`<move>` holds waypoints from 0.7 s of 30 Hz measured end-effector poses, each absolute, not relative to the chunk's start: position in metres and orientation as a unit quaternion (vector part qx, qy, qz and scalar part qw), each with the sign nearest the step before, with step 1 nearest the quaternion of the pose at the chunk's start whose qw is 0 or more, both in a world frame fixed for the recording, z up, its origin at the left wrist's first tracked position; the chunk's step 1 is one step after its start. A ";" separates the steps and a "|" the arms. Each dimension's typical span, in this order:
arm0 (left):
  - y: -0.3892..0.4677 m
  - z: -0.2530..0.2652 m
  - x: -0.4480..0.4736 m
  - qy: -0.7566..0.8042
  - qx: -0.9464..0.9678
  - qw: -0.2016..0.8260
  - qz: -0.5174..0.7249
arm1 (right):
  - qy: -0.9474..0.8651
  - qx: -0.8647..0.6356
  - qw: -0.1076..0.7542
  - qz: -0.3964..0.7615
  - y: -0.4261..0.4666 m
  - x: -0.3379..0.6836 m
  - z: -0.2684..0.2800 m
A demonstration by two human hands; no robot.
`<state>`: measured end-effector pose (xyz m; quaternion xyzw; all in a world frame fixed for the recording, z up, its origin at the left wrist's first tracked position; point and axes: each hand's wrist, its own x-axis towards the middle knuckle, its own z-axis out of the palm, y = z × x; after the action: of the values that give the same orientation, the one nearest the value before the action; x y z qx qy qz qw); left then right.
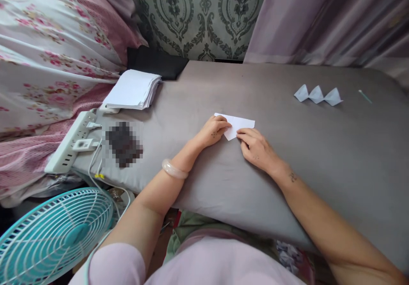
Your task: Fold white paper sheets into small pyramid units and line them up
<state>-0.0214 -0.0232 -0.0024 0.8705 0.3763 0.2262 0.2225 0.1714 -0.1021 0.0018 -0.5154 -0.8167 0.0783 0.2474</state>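
A white sheet of paper, partly folded, lies on the grey cloth-covered surface. My left hand presses on the paper's left end with its fingers curled. On the paper's lower right edge rest the fingertips of my right hand, fingers together. A pale bangle sits on my left wrist. Far to the right lie three folded white paper pieces in a row.
A stack of white paper sits at the back left beside a black object. A white power strip and a blurred dark item lie left. A teal fan stands below. A thin green stick lies far right.
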 end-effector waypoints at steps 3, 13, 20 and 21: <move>-0.021 -0.003 -0.021 0.390 0.862 0.233 0.224 | -0.832 -0.511 0.203 0.069 -0.105 0.169 0.007; -0.018 -0.007 -0.018 0.393 0.846 0.250 0.262 | -0.858 -0.511 0.040 0.013 -0.112 0.165 0.014; -0.030 -0.006 -0.016 0.417 0.842 0.218 0.264 | -0.846 -0.528 0.057 0.052 -0.113 0.162 0.015; -0.033 -0.004 -0.016 0.412 0.852 0.201 0.254 | -0.846 -0.527 0.061 0.056 -0.113 0.162 0.015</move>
<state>-0.0159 -0.0334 -0.0044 0.8517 0.4119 0.2539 0.2009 0.1623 -0.1127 0.0154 -0.5270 -0.8458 0.0562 0.0612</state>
